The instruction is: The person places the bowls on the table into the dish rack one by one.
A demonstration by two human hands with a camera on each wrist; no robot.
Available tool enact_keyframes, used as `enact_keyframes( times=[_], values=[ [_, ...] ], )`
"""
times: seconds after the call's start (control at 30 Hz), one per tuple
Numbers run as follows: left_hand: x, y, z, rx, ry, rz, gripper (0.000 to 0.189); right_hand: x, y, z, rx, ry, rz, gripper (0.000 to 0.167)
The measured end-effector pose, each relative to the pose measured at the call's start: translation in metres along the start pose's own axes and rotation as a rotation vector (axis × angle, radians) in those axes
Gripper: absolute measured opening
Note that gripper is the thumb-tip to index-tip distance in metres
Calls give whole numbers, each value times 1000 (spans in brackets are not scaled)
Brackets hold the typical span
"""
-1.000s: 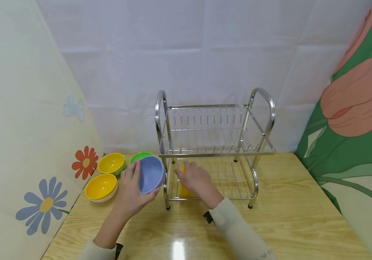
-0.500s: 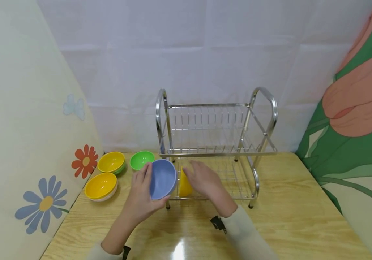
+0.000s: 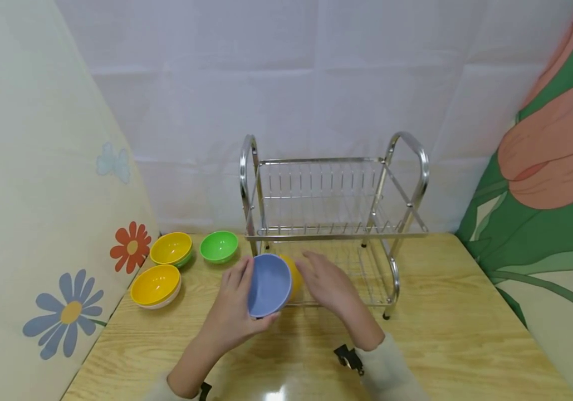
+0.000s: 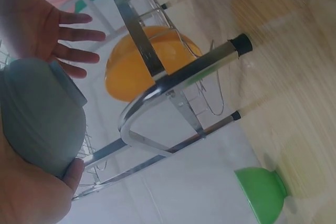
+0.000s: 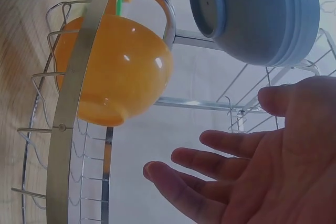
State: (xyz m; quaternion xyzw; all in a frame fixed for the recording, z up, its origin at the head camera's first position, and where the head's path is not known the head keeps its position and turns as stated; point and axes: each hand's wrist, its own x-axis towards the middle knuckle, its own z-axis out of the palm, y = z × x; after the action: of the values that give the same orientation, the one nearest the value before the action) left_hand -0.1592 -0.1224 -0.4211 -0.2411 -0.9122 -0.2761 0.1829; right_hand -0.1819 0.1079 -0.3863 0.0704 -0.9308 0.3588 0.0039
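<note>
My left hand [image 3: 233, 306] grips a blue bowl [image 3: 269, 285] by its rim and side, the bowl tilted with its inside facing the head camera. Just right of it, my right hand [image 3: 331, 283] has its fingers extended and holds nothing, as the right wrist view shows. A yellow bowl [image 5: 118, 69] stands on its side in the lower tier of the metal dish rack [image 3: 337, 236]. From the head view most of that bowl is hidden behind the blue one. In the left wrist view the right palm [image 4: 39, 27] faces the blue bowl from a short distance.
At the table's left, two stacks with yellow bowls on top, a rear stack [image 3: 171, 249] and a front stack [image 3: 156, 286], stand beside a green bowl [image 3: 219, 247]. The rack's upper tier [image 3: 336, 228] overhangs the lower one. Printed cloths hang at both sides.
My left hand has carried the blue bowl rightward and nearer to me, now in front of the yellow bowl. My right hand has drawn back to the right, away from the yellow bowl.
</note>
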Motion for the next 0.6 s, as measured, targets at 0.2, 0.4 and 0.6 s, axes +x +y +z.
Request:
enact_keyframes(
  times=[0.2, 0.4, 0.6],
  values=[
    [1, 5, 6, 1, 3, 34, 118, -7, 3, -2, 23, 29, -32, 71],
    [2, 11, 11, -3, -27, 38, 119, -12, 4, -2, 96, 40, 1, 63],
    [3, 13, 14, 0, -59, 21, 119, -17, 8, -3, 204, 63, -8, 56]
  ],
)
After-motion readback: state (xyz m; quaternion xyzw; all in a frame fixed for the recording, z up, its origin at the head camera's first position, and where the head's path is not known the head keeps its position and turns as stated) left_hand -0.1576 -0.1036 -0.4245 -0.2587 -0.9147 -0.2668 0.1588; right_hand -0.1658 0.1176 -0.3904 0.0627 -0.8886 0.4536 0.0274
